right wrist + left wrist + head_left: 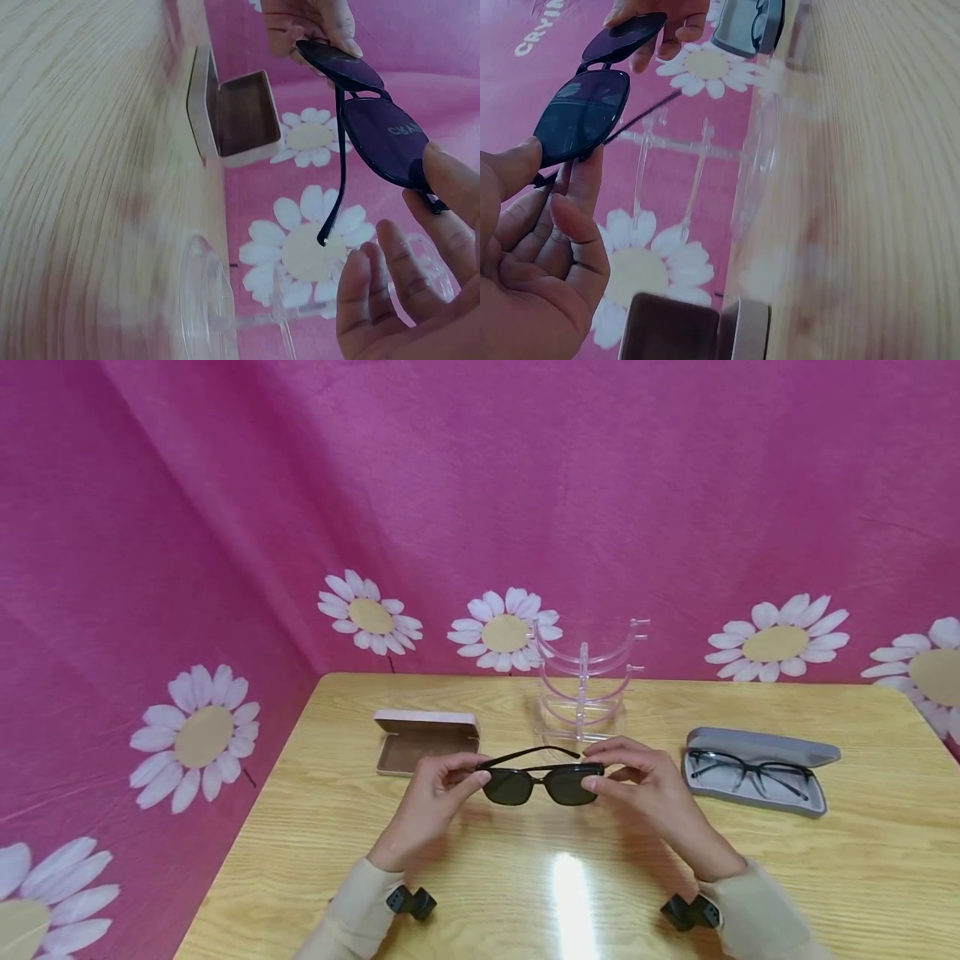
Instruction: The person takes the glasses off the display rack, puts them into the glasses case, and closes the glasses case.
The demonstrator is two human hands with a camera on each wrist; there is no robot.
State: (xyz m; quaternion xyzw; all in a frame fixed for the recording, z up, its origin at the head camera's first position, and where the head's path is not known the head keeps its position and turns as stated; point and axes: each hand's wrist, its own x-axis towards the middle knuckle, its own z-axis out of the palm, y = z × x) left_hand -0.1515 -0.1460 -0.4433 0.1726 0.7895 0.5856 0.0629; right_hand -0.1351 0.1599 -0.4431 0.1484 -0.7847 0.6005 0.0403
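Observation:
Black sunglasses (510, 787) with dark lenses are held up over the table between both hands. My left hand (431, 802) pinches the left end of the frame between thumb and fingers. At the opposite end, my right hand (652, 785) pinches the frame by its corner, thumb on the near side. One thin temple arm (341, 180) swings out behind the lenses, slanting from the left end toward the right; the other is hidden by the right hand. In the left wrist view the lenses (585, 116) tilt, with fingertips at the lower corner.
Behind the sunglasses stands a clear tiered eyewear stand (582, 693) with curved bars. An open case with a brown inside (420, 752) lies at the left. On the right, an open grey case (765, 742) holds dark-rimmed eyeglasses (742, 767). A pink flowered cloth (450, 485) hangs behind the wooden table (300, 860).

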